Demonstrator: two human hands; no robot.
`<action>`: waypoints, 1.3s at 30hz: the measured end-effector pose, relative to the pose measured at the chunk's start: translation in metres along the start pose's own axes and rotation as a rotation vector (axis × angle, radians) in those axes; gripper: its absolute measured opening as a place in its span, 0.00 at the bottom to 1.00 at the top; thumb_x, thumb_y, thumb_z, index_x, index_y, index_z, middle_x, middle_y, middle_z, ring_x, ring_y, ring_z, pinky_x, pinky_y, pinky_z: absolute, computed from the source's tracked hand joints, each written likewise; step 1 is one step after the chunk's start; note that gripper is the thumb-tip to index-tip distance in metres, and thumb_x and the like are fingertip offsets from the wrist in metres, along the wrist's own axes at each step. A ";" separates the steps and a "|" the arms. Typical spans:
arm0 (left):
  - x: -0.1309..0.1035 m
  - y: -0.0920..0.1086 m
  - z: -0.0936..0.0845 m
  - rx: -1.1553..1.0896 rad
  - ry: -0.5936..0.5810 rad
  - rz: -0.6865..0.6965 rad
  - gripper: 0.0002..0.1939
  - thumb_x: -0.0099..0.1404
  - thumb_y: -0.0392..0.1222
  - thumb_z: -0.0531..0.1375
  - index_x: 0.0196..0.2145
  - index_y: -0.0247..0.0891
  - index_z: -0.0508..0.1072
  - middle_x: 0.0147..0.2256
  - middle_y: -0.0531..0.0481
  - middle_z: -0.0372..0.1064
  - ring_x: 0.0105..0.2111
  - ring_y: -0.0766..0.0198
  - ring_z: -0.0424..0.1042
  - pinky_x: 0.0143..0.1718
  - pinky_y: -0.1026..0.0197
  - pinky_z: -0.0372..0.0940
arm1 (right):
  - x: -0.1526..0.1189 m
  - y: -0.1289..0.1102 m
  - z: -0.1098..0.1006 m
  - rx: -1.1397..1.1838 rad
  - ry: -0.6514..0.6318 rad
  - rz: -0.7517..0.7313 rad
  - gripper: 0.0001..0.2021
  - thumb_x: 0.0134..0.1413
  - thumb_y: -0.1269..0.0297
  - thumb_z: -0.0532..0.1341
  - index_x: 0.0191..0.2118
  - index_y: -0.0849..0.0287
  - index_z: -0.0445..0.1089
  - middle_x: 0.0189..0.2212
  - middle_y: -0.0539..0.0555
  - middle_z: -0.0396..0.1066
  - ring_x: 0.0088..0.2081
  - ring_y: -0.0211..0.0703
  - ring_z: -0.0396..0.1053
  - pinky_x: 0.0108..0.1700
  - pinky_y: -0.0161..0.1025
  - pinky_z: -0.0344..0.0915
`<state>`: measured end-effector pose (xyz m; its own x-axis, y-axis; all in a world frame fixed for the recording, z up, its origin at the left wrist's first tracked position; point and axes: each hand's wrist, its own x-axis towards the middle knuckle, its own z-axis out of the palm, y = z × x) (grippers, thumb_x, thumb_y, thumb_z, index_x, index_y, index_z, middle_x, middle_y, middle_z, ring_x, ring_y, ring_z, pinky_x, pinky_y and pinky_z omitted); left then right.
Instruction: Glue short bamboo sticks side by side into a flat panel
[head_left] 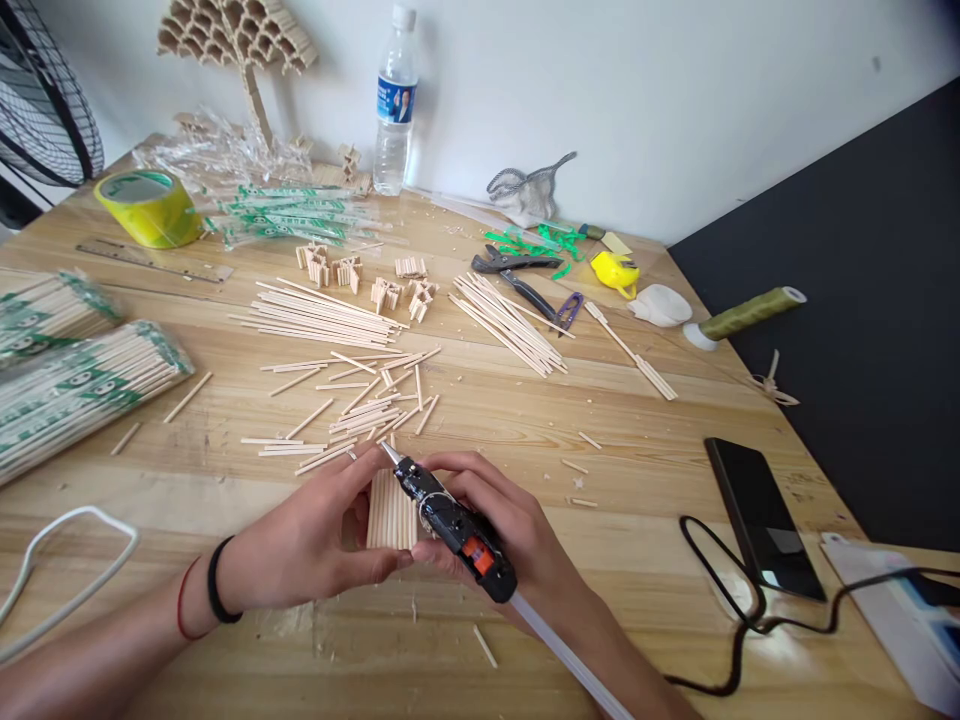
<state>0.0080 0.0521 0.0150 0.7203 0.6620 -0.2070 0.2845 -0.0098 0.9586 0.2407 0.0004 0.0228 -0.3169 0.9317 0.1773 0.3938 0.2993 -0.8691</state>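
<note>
Between left-hand fingers (367, 568) — wooden stick panel (391, 515)

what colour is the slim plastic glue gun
The glue gun is mostly black with an orange patch, head view.

Counter (487, 420): light wood, long streaked grain.
Wall (675, 100): white, plain, rising behind the far edge; small grey mark (876, 65) upper right.
Dark panel (862, 350): flat black, along the counter's right side.
Fan (45, 100): black wire cage, far left.
Light: soft; faint shadows on the wall.
</note>
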 end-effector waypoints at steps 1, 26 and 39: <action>0.000 0.000 0.000 -0.002 0.001 0.001 0.20 0.64 0.42 0.67 0.50 0.41 0.66 0.43 0.49 0.67 0.39 0.59 0.72 0.38 0.61 0.73 | 0.000 0.000 0.000 -0.003 -0.002 -0.001 0.13 0.58 0.66 0.73 0.45 0.53 0.71 0.53 0.57 0.73 0.52 0.46 0.74 0.52 0.38 0.72; 0.000 0.003 -0.002 0.081 0.020 0.012 0.19 0.63 0.43 0.67 0.48 0.41 0.66 0.41 0.50 0.67 0.37 0.60 0.70 0.37 0.61 0.71 | 0.001 -0.002 0.000 -0.030 -0.001 0.007 0.10 0.60 0.62 0.72 0.43 0.54 0.72 0.52 0.60 0.75 0.52 0.50 0.76 0.53 0.44 0.73; 0.000 0.001 -0.002 0.040 0.030 0.018 0.21 0.63 0.42 0.68 0.51 0.41 0.68 0.43 0.48 0.69 0.40 0.59 0.73 0.41 0.60 0.73 | 0.000 -0.001 0.004 -0.026 0.052 -0.024 0.10 0.60 0.60 0.73 0.41 0.54 0.72 0.51 0.59 0.75 0.51 0.51 0.76 0.50 0.43 0.74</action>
<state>0.0075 0.0534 0.0165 0.7067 0.6833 -0.1833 0.2969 -0.0513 0.9535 0.2371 -0.0002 0.0216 -0.2816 0.9334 0.2224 0.4095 0.3265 -0.8519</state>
